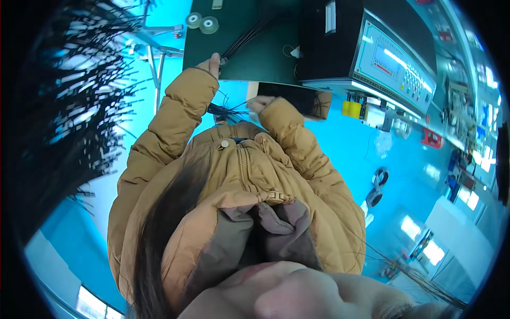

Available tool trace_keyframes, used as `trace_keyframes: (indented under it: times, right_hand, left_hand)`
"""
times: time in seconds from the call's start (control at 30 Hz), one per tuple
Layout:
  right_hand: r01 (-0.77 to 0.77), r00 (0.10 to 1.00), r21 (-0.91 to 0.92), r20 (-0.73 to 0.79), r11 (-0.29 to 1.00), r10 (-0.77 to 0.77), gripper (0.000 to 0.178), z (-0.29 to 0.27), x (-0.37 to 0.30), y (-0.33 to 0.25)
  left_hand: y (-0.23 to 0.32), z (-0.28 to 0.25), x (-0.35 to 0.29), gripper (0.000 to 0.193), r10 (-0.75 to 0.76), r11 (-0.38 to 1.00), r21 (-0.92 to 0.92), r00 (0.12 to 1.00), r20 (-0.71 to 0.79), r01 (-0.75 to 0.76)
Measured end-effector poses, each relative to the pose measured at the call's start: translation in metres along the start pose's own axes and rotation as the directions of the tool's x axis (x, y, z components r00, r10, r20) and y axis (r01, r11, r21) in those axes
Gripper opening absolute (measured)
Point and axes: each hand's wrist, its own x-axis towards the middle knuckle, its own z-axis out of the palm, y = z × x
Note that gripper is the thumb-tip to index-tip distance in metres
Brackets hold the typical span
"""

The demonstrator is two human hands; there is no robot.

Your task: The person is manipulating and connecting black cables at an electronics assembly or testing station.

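Observation:
My left hand (212,65) is at the front edge of the dark green tabletop (255,58), its fingers closed around the near end of a bundle of thin black wires (248,37). The bundle runs away from it across the table, up to the right. Below the table edge, close to my body, a second bunch of black wires (226,111) lies at my lap with its ends fanning out. My right hand (258,102) is beside this bunch, slightly blurred, its fingers curled in where several wire ends meet them. Its fingertips are partly hidden.
A black machine with a light blue control panel (390,61) stands at the table's right. Two pale round rolls (209,25) sit at the far left. An open brown box (321,105) is under the table edge. Many black cut wires (101,80) hang at the left.

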Motion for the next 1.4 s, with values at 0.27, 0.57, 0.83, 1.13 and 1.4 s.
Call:
trace_keyframes:
  times: [0.27, 0.57, 0.83, 1.13, 1.4]
  right_hand:
    - [-0.173, 0.948, -0.759, 0.045, 0.627, 0.316, 0.022, -0.063, 0.079, 0.001]
    - [-0.017, 0.994, -0.846, 0.041, 0.533, 0.098, 0.029, -0.039, 0.101, 0.039]
    - [-0.495, 0.810, -0.297, -0.498, 0.816, 0.310, 0.040, -0.032, 0.090, 0.026]
    - [-0.232, 0.763, -0.288, -0.647, 0.929, -0.010, 0.037, -0.003, 0.081, 0.010]
    - [-0.352, 0.756, -0.225, -0.640, 0.908, 0.135, 0.030, 0.025, 0.037, -0.021]
  left_hand:
    - [-0.015, -0.023, -0.099, 0.060, -0.328, 0.445, -0.784, 0.894, 0.306, 0.432]
    - [0.015, -0.092, -0.267, 0.054, -0.625, 0.463, -0.877, 0.749, -0.219, 0.129]
    - [0.070, -0.218, -0.508, 0.037, 0.040, 0.653, -0.457, 0.630, -0.776, -0.604]
    - [0.014, -0.380, -0.527, 0.035, 0.102, 0.989, 0.136, 0.392, -0.914, 0.058]
    - [-0.111, -0.480, -0.422, 0.033, 0.064, 0.939, 0.174, 0.347, -0.936, 0.297]
